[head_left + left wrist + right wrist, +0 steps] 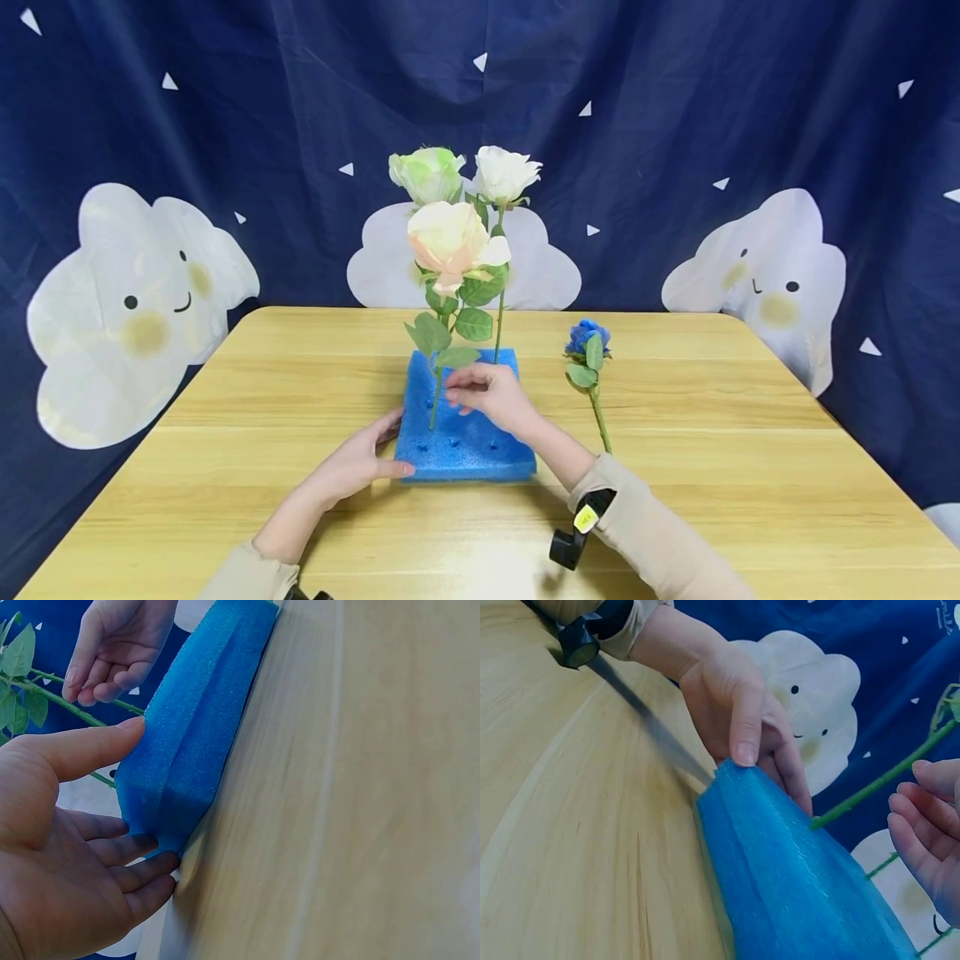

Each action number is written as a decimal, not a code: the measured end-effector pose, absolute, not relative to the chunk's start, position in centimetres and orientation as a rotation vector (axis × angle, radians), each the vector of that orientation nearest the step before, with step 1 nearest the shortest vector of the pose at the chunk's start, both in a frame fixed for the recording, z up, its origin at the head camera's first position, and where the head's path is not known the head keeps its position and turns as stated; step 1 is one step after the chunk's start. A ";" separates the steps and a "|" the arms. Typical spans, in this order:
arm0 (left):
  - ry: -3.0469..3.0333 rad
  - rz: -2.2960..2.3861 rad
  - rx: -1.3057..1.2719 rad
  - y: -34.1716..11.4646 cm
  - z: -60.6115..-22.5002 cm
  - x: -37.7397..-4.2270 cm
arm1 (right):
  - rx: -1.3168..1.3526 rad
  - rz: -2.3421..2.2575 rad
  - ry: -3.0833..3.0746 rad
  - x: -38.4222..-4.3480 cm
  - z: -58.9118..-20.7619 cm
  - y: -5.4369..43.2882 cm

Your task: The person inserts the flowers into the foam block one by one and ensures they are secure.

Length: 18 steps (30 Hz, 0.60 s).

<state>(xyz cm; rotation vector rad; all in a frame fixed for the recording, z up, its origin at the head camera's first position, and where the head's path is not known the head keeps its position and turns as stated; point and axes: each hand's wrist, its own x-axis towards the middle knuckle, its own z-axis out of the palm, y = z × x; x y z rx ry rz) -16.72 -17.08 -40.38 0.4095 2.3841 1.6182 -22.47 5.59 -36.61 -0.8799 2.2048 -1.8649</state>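
A blue foam block (472, 462) lies on the table, holes showing in its top. Standing in it are a pale pink rose (447, 237), a green-tinged white rose (429, 175) and a white rose (506, 175). My left hand (363, 458) rests at the block's near left corner; in the left wrist view its thumb touches the upper edge and its fingers lie along the side. Over the block, right of the pink rose's stem (437, 396), hovers my right hand (495, 402). Its fingers are loosely bent with nothing between them, apart from the stem (877, 781) in the right wrist view.
A blue rose (588, 342) lies on the wooden table (712, 492), right of the block, its stem end near my right sleeve. Behind the table hangs a dark blue curtain (637, 67) with white clouds and triangles. A wrist camera (573, 542) sits on my right forearm.
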 end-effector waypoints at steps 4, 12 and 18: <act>2.395 1.608 0.397 -17.1 -40.3 -16.7 | -0.830 -1.871 2.222 -22.5 -36.5 7.2; 2.409 1.583 0.407 -17.2 -40.4 -16.7 | -0.630 -1.906 2.338 -22.4 -36.1 12.8; 2.402 1.591 0.396 -17.2 -40.4 -16.7 | -0.530 -1.929 2.394 -22.3 -36.3 17.1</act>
